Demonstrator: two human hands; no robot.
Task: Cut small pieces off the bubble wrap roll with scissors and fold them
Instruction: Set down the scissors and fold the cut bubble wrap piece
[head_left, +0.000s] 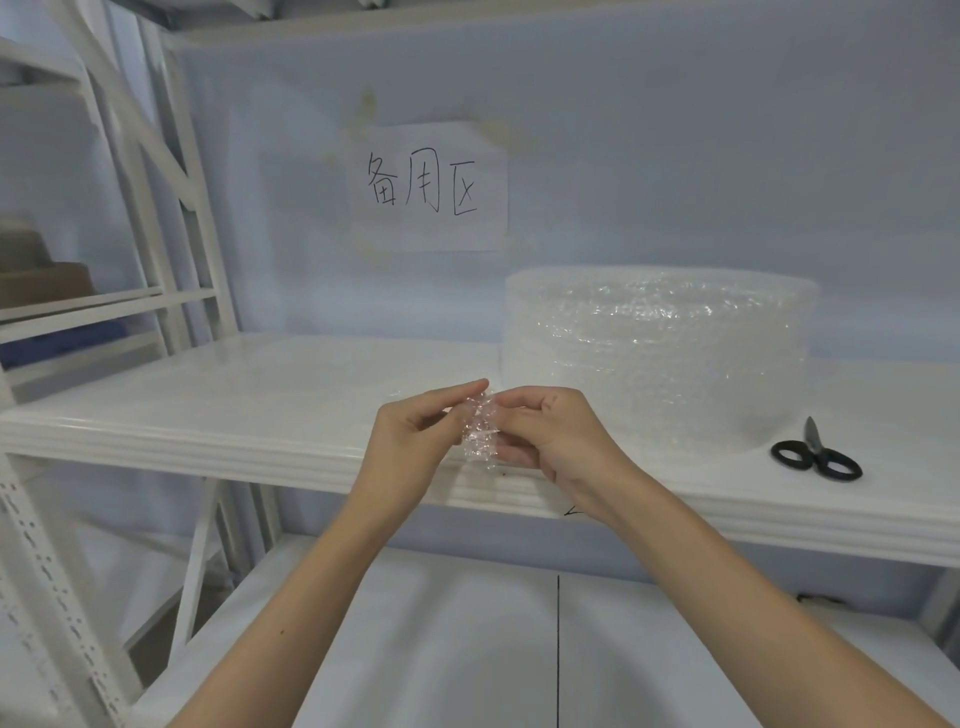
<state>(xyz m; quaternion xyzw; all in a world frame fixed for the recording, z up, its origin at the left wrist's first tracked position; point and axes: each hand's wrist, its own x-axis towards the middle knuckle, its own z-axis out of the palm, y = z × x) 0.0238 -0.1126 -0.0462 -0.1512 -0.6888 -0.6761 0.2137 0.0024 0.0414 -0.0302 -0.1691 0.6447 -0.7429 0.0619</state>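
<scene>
Both hands pinch the cut bubble wrap piece (480, 428) above the shelf (208, 410) edge: left hand (415, 441), right hand (550, 436). I'd align edges, then crease firmly. Roll (660, 358) far right; scissors (815, 456) idle.

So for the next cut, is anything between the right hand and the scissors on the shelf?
Nothing visible blocks it. The scissors lie in the open on the shelf, right of the bubble wrap roll. But the right hand and left hand both pinch the small bubble wrap piece, so it isn't free yet.
</scene>
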